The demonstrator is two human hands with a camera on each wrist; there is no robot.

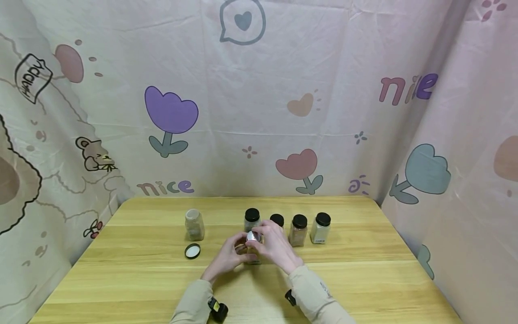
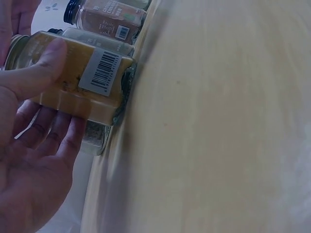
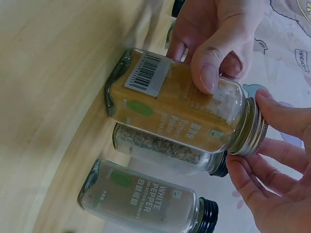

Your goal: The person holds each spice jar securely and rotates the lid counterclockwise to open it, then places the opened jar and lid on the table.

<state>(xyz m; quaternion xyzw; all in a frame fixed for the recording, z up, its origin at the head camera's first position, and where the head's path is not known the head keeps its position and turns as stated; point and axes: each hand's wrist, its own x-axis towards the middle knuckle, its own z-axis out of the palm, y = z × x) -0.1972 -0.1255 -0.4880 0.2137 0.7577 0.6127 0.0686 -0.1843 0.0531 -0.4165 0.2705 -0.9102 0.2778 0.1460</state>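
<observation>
My left hand [image 1: 231, 257] grips a square glass jar of turmeric powder [image 3: 170, 116], thumb on one side and fingers on the other. The jar stands upright, its orange-brown powder and barcode label showing in the left wrist view. My right hand [image 1: 276, 243] pinches the rim of the jar's metallic lid [image 3: 251, 128] between thumb and fingertips. From above, the lid's top [image 1: 253, 236] looks shiny silver. The lid sits at the jar's mouth; whether it is loose cannot be told. In the head view, the hands hide much of the jar.
Behind the hands stand several black-capped spice jars [image 1: 298, 231], among them a white pepper jar [image 3: 146, 199]. To the left is a jar without its black cap [image 1: 194, 225]; a black lid [image 1: 192, 251] lies inside-up before it. A printed curtain [image 1: 243, 112] borders the wooden table [image 1: 141, 279].
</observation>
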